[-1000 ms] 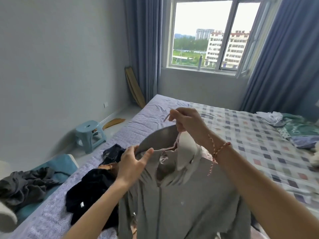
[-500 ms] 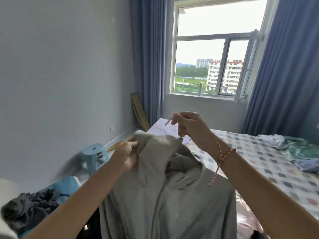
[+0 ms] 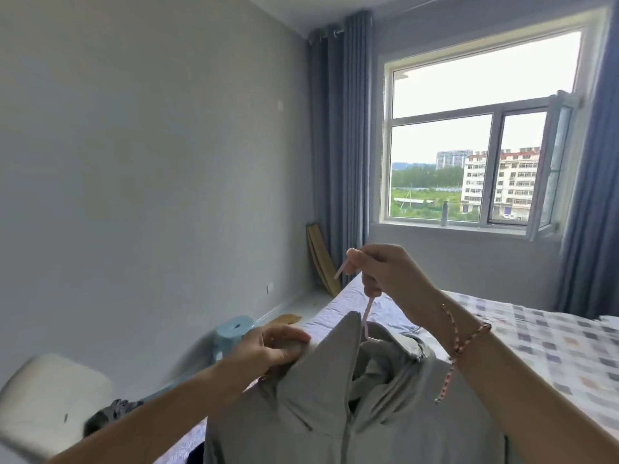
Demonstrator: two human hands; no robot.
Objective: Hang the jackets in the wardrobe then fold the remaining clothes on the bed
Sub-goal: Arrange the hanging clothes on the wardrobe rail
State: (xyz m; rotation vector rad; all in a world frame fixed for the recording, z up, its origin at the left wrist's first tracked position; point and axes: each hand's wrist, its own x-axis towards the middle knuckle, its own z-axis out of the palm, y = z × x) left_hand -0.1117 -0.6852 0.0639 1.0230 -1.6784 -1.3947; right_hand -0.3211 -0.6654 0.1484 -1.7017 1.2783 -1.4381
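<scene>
Raised since the earlier frame: both hands and the grey zip-front hooded jacket. Left hand pinches the collar fabric beside the shoulder. Right hand, above and to its right, grips the thin pink plastic hanger by its hook. The jacket hangs directly below that hand, long axis vertical, above the checked bed. Wardrobe not in view.

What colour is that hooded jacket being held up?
A light grey hooded zip jacket, clearest in head view.

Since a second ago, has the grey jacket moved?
Yes, upward: the grey jacket and the right hand holding its hanger now sit closer under the window sill.
</scene>
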